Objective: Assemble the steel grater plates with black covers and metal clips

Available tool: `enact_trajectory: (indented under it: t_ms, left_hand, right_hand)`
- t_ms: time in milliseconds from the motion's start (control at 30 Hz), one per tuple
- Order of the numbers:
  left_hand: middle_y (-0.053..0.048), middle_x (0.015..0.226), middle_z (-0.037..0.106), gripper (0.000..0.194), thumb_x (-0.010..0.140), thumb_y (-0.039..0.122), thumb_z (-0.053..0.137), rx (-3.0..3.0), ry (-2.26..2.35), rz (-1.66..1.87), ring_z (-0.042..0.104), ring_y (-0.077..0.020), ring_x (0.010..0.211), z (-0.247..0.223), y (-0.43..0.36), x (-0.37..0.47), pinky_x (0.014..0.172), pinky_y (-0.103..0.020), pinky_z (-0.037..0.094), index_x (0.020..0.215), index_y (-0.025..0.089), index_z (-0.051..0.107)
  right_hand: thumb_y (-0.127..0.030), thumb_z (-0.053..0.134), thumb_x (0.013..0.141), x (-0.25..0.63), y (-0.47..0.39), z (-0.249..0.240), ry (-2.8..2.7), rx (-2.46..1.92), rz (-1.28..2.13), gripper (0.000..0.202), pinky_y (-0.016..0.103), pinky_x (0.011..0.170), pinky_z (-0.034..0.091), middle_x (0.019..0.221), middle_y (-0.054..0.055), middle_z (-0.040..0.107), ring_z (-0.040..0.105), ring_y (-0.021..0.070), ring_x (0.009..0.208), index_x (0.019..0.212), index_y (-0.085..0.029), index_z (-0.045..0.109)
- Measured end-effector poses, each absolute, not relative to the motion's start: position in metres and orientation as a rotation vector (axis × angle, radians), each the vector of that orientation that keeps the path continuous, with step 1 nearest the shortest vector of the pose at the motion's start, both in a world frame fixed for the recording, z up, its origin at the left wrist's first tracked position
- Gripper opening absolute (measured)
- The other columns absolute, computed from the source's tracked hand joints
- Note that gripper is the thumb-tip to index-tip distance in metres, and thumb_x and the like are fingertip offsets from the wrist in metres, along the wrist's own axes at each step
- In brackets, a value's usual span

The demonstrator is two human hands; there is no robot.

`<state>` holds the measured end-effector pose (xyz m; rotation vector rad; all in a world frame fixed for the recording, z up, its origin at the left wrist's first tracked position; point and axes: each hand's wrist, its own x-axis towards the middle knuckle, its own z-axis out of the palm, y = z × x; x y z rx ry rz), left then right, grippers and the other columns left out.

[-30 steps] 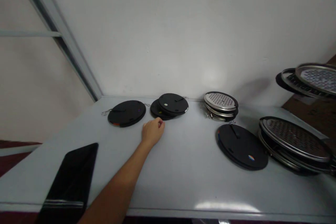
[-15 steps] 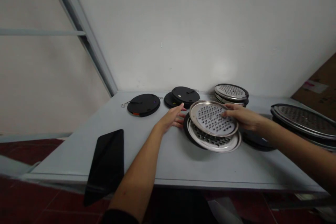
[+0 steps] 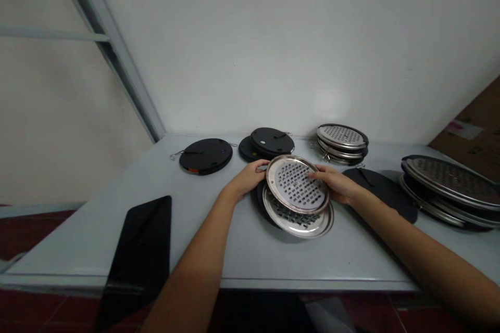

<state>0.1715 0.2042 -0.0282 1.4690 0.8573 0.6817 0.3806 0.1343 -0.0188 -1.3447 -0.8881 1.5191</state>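
A round metal grater plate (image 3: 299, 187) with a raised rim is held between both hands, tilted toward me. Beneath it sits a second grater plate (image 3: 300, 225) with coarser teeth, and a black disc (image 3: 262, 204) shows under their left side. My left hand (image 3: 250, 177) closes on the left edge of this stack. On the right, my right hand (image 3: 338, 183) grips the top grater plate, thumb lying on its perforated face and the other fingers mostly hidden behind the rim.
Black discs with wire hooks (image 3: 205, 156) (image 3: 271, 140) lie along the back of the grey table (image 3: 203, 265). Stacked graters (image 3: 341, 140) (image 3: 453, 182) and another black disc (image 3: 385, 192) are at right. A black tablet-like slab (image 3: 142, 244) overhangs the front edge. Behind stands a cardboard box (image 3: 474, 130).
My right hand has carried the grater plates left and slightly toward me. My left hand, with fingers spread beside the stack before, is now closed on its left edge. The view has shifted a little.
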Motion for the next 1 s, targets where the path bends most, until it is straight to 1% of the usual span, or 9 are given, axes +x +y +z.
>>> enact_trajectory:
  t_ms: [200,367,467,567,667,733,833,933,1000]
  left_hand:
    - [-0.003,0.076,0.064,0.045,0.064,0.02,0.061,1.53,0.885,0.575,0.057,-0.014,0.068,-0.021,0.208,0.16,0.067,-0.029,0.043,0.107,0.014,0.052]
    - [-0.004,0.079,0.064,0.048,0.064,0.026,0.061,1.633,0.993,0.474,0.057,-0.0133,0.061,-0.015,0.213,0.143,0.056,-0.027,0.044,0.11,0.015,0.051]
    - [-0.005,0.08,0.066,0.048,0.067,0.031,0.057,1.807,1.142,0.389,0.058,-0.0151,0.058,-0.011,0.215,0.134,0.05,-0.026,0.044,0.112,0.016,0.052]
    - [-0.005,0.094,0.066,0.04,0.069,0.031,0.054,2.016,1.332,0.329,0.061,-0.0174,0.077,-0.008,0.218,0.124,0.065,-0.025,0.046,0.107,0.019,0.057]
    - [-0.009,0.106,0.062,0.038,0.068,0.033,0.055,2.072,1.543,0.319,0.057,-0.0206,0.094,-0.008,0.223,0.114,0.078,-0.025,0.042,0.101,0.016,0.061]
    - [-0.011,0.109,0.061,0.038,0.069,0.035,0.053,2.068,1.697,0.293,0.056,-0.0231,0.097,-0.008,0.225,0.107,0.08,-0.027,0.041,0.101,0.016,0.061]
    - [-0.013,0.109,0.06,0.037,0.07,0.028,0.048,2.033,1.899,0.241,0.055,-0.0267,0.099,-0.007,0.226,0.1,0.079,-0.032,0.041,0.104,0.017,0.06]
    - [-0.016,0.11,0.059,0.042,0.066,0.02,0.048,2.002,2.037,0.2,0.053,-0.031,0.101,-0.003,0.224,0.098,0.077,-0.036,0.041,0.107,0.017,0.058]
    - [-0.015,0.11,0.059,0.043,0.065,0.019,0.049,2.0,2.083,0.189,0.053,-0.0318,0.101,-0.001,0.221,0.099,0.075,-0.037,0.042,0.107,0.019,0.058]
  right_hand:
    - [-0.006,0.053,0.07,0.384,0.133,-0.018,-0.874,-1.327,1.436,0.02,0.022,0.059,0.051,0.071,0.003,0.067,0.062,0.0121,0.062,0.088,-0.014,0.056]
    - [-0.008,0.049,0.075,0.392,0.133,-0.013,-0.778,-1.319,1.325,0.015,0.023,0.057,0.052,0.066,0.002,0.066,0.061,0.0122,0.056,0.085,-0.016,0.056]
    - [-0.008,0.049,0.075,0.397,0.134,-0.012,-0.771,-1.291,1.286,0.015,0.023,0.057,0.052,0.066,0.001,0.066,0.061,0.0121,0.056,0.084,-0.017,0.056]
    - [-0.009,0.051,0.074,0.399,0.135,-0.013,-0.784,-1.296,1.268,0.014,0.023,0.056,0.052,0.067,0.001,0.066,0.061,0.0121,0.055,0.083,-0.017,0.056]
    - [-0.01,0.053,0.074,0.4,0.136,-0.014,-0.807,-1.327,1.265,0.01,0.022,0.056,0.051,0.066,0.001,0.065,0.06,0.0113,0.055,0.08,-0.017,0.055]
    - [-0.011,0.054,0.073,0.4,0.136,-0.015,-0.831,-1.364,1.27,0.008,0.022,0.055,0.051,0.065,0.001,0.065,0.06,0.0111,0.055,0.079,-0.016,0.055]
    - [-0.016,0.058,0.071,0.4,0.135,-0.018,-0.913,-1.419,1.286,0.01,0.023,0.053,0.05,0.064,0.001,0.063,0.06,0.0116,0.055,0.08,-0.016,0.053]
    - [-0.023,0.063,0.067,0.401,0.134,-0.022,-1.09,-1.501,1.247,0.02,0.022,0.047,0.047,0.062,-0.002,0.061,0.057,0.0111,0.052,0.081,-0.018,0.049]
    - [-0.028,0.066,0.064,0.402,0.134,-0.026,-1.27,-1.597,1.119,0.027,0.02,0.043,0.042,0.061,-0.003,0.059,0.054,0.0104,0.049,0.083,-0.019,0.048]
